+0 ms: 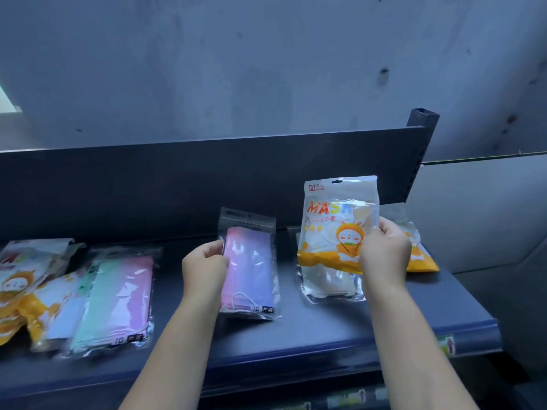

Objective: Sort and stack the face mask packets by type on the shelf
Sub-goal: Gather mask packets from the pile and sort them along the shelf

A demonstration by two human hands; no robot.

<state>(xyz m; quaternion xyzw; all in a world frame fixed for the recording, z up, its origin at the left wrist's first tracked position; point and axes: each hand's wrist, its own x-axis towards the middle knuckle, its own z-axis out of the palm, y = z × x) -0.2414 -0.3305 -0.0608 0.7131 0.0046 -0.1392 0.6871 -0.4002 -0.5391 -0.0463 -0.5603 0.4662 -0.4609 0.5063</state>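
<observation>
The left hand (204, 269) pinches the left edge of a pink-and-purple mask packet (251, 267), tilted over the shelf (325, 332). The right hand (384, 250) curls round the right edge of an orange cartoon MASK packet (331, 229), upright above a clear packet (328, 287) lying flat. Just behind that hand lies another orange packet (421, 255); well left of the left hand, a green-and-pink packet (115, 300) overlaps heaped orange packets (17, 291).

bare shelf (319, 329) beside mixed pile (88, 297)
</observation>
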